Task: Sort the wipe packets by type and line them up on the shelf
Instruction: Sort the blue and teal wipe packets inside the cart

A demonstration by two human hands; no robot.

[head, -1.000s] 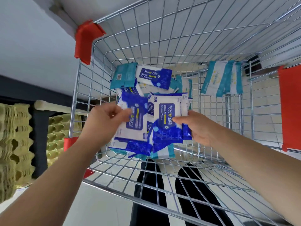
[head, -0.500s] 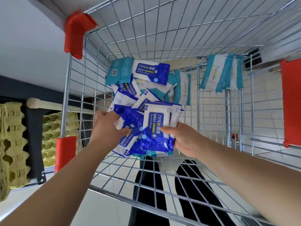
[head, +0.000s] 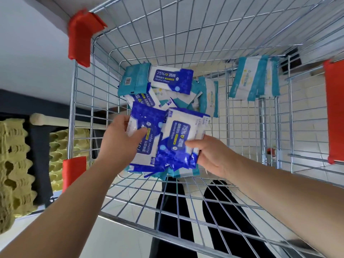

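Inside a wire shopping cart (head: 186,43) lies a pile of wipe packets. My left hand (head: 119,140) grips a blue-and-white alcohol wipe packet (head: 147,138) with the thumb on its face. My right hand (head: 210,155) holds a small stack of blue alcohol wipe packets (head: 178,142) by their lower right corner. Further back lie another blue alcohol packet (head: 171,81) and a teal packet (head: 134,81) with its barcode side up. Teal-and-white packets (head: 208,95) lie behind the pile, partly hidden.
Several teal-and-white packets (head: 255,79) stand in a row at the cart's far right. Red plastic corner guards (head: 81,34) mark the cart's rim. Stacked egg cartons (head: 13,164) sit to the left outside the cart. A person's dark trouser legs (head: 171,211) show through the cart floor.
Both hands have kept hold of their blue packets and shifted slightly within the cart. The left packet has tilted, and the camera view moved closer.
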